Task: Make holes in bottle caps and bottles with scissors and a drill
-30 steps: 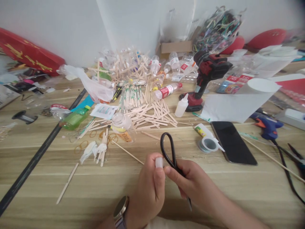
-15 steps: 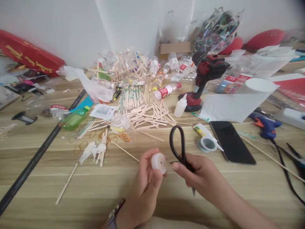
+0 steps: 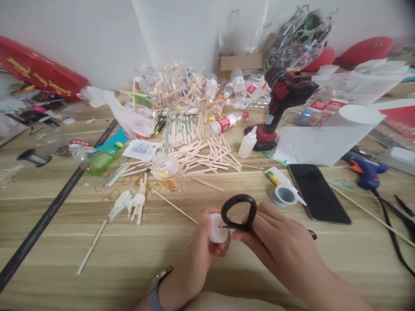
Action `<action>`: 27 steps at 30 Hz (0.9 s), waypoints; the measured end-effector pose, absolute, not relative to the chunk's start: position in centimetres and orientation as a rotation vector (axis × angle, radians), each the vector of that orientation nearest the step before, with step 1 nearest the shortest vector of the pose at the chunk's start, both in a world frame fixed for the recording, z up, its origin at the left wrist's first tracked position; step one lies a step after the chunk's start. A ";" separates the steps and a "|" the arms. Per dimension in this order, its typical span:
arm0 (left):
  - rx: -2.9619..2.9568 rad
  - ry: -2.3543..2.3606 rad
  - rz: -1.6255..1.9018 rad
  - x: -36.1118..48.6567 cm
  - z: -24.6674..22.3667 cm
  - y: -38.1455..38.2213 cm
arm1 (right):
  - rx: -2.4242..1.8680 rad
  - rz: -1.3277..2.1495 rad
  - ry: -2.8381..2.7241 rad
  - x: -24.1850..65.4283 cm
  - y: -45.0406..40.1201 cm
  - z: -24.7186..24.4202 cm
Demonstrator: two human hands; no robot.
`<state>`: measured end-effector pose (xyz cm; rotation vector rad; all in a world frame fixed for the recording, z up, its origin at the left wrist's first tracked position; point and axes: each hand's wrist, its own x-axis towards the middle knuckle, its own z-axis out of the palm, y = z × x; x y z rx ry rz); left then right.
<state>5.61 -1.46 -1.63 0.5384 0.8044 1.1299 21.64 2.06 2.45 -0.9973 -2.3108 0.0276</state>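
Note:
My left hand is closed around a small white round bottle cap, its flat face turned up and to the right. A small dark hole shows near the middle of that face. Black-handled scissors are in my right hand, gripped by the blade end with one looped handle sticking up. A thin dark blade tip points left at the hole and seems to touch the cap; whether it is inside cannot be made out. Fingers hide most of the scissors.
Beyond my hands lie wooden sticks, a clear jar and a glue bottle. At the right are a phone, a roll of wire, a red drill and a blue glue gun.
My right hand has turned and moved the scissors left, bringing the tip to the cap's hole. The cap now faces more upward and sits slightly lower.

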 end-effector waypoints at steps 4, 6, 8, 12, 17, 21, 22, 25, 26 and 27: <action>0.651 0.959 1.063 5.5 -2.0 -1.5 | -0.998 -0.063 -2.348 21.5 1.7 2.4; 0.726 1.060 1.022 5.4 -1.9 -1.6 | -1.016 -0.113 -2.359 21.3 1.6 2.4; 0.819 1.167 0.988 5.3 -1.5 -1.7 | -1.027 -0.175 -2.359 21.1 1.6 2.4; 1.016 1.447 0.982 5.3 -0.4 -2.2 | -1.051 -0.183 -2.328 20.6 1.6 2.0; 1.196 1.494 1.100 5.4 -0.5 -3.0 | -1.169 0.299 -2.200 20.0 0.9 0.8; 1.490 1.402 1.182 4.8 -0.8 -3.1 | -1.316 0.938 -1.983 19.4 0.4 0.6; 1.572 1.392 1.214 4.6 -0.8 -3.1 | -1.337 1.093 -1.919 19.2 0.3 0.8; 1.805 1.359 1.310 4.3 -0.9 -2.7 | -1.356 1.500 -1.726 18.8 0.4 1.3; 1.864 1.341 1.339 4.3 -1.0 -2.6 | -1.356 1.603 -1.669 18.7 0.5 1.4; 1.913 1.314 1.367 4.3 -1.2 -2.5 | -1.352 1.690 -1.621 18.7 0.6 1.4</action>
